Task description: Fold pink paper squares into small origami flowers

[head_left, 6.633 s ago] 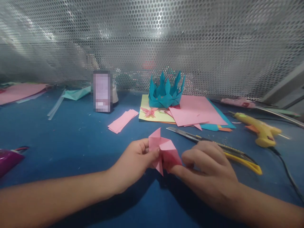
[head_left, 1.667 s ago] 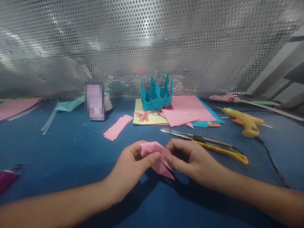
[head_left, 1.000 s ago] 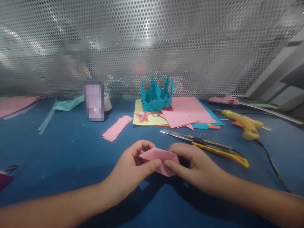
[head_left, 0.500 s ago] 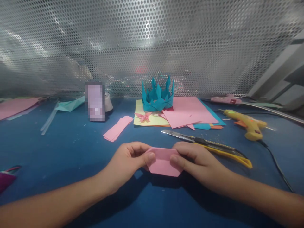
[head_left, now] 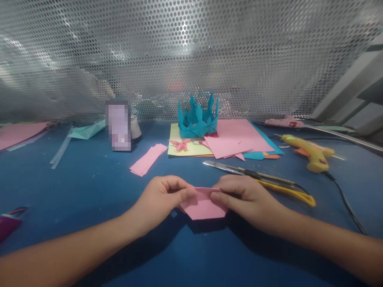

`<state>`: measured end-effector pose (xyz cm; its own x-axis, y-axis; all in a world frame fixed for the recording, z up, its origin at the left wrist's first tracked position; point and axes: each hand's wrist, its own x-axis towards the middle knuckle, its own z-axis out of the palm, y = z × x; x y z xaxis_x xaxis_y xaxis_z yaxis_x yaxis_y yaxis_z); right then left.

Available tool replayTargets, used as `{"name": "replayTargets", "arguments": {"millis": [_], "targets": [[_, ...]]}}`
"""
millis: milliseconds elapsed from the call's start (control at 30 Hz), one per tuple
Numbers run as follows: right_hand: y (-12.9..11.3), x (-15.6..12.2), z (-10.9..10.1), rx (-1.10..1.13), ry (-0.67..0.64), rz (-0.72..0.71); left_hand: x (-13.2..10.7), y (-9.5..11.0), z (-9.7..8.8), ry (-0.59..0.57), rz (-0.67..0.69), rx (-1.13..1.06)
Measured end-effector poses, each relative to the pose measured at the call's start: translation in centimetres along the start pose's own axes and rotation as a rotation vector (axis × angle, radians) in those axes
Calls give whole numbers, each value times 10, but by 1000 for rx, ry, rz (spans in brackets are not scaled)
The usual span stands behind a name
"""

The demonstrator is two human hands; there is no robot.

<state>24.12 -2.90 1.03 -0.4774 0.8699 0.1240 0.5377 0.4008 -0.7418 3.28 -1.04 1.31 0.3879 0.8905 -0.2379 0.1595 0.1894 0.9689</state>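
A folded pink paper piece (head_left: 203, 207) lies flat against the blue table (head_left: 89, 187) near the front middle. My left hand (head_left: 161, 199) pinches its left upper edge, thumb on top. My right hand (head_left: 248, 197) pinches its right upper edge the same way. The thumbs almost meet along the paper's top fold. Both hands are closed on the paper.
A yellow-handled utility knife (head_left: 263, 183) lies just behind my right hand. Farther back are pink strips (head_left: 148, 159), a stack of coloured sheets (head_left: 233, 141), a blue paper crown (head_left: 197, 117), a small pink origami flower (head_left: 182, 144) and a yellow glue gun (head_left: 311, 157) with its cord. A perforated metal screen (head_left: 191, 56) closes the back.
The pink piece stood up with pointed flaps and has been flattened into a compact flat shape. Both hands' thumbs have slid closer together along its top edge.
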Motion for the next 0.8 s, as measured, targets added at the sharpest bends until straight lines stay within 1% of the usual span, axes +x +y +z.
{"name": "replayTargets", "arguments": {"millis": [200,333,467,567,700,767,800], "targets": [[0,1,-2,52,24,89,0,1,0,12,-8,-57],[-1,-1,-2,14,62,64,-2,2,1,-5,26,-96],[-2,-1,-3,-13,80,24,-3,1,0,-46,89,-102],[-1,1,-2,3,76,5,-1,0,0,-28,126,-114],[1,4,-1,-13,87,26,2,-2,0,47,126,-35],[4,4,-2,-80,135,-11,3,-2,-3,67,204,67],[6,3,-2,-130,167,-73,3,-3,-5,76,280,150]]}}
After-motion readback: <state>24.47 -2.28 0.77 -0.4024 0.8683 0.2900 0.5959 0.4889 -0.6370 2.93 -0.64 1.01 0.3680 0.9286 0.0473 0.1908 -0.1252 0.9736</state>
